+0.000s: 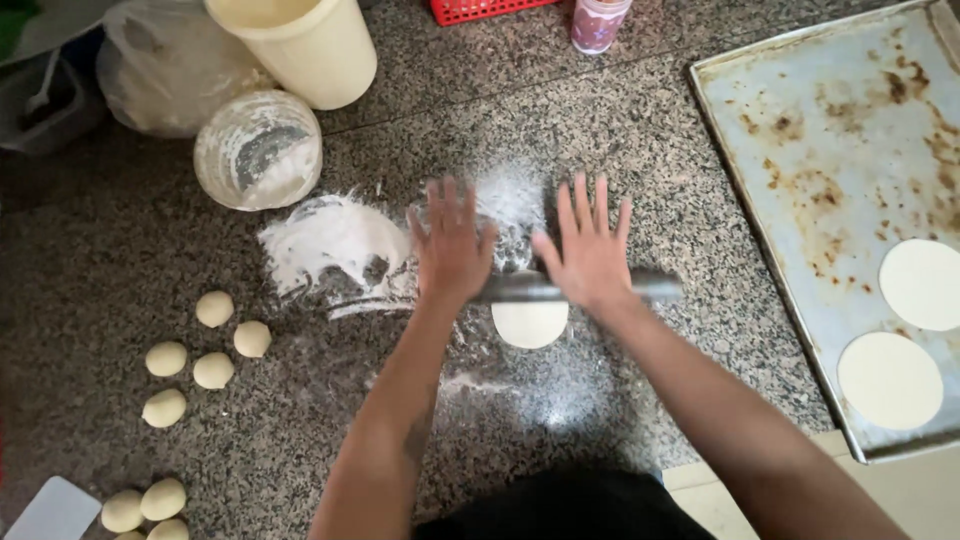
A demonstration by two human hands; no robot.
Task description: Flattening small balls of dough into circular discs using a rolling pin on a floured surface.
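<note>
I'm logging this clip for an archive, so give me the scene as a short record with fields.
Surface: speckled granite counter dusted with flour
Left hand: flat, fingers spread, pressing on the rolling pin
Right hand: flat on the same pin
Under pin: partly flattened dough disc
Left side: dough balls, flour pile, floury container
Right side: stained metal tray holding two rolled discs

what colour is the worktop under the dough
Speckled grey-and-black granite worktop, dusted white with flour around the dough; the head view shows it.
</note>
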